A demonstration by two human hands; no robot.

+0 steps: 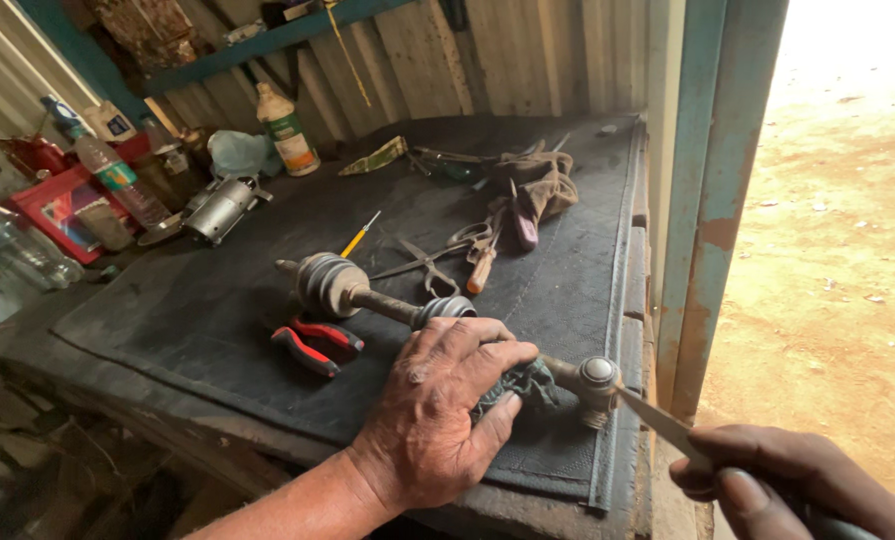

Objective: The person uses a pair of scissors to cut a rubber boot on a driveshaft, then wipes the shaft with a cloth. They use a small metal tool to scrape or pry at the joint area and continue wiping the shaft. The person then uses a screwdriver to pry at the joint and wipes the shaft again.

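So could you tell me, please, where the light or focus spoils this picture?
Head view: the sunlit ground outside is washed out at the top right; the bench mat sits in even shade; the axle shaft under the left hand is sharp; the right hand is cropped by the frame edge.

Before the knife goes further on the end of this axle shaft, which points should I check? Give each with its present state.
1. Left hand presses the axle shaft down on the black mat: ok.
2. Right hand has a closed grip on the knife: ok.
3. Blade tip meets the metal end joint: ok.
4. Left fingers lie near the blade: not ok.
5. Red pliers lie apart from the shaft: ok.
6. Blade sharpness: cannot tell.
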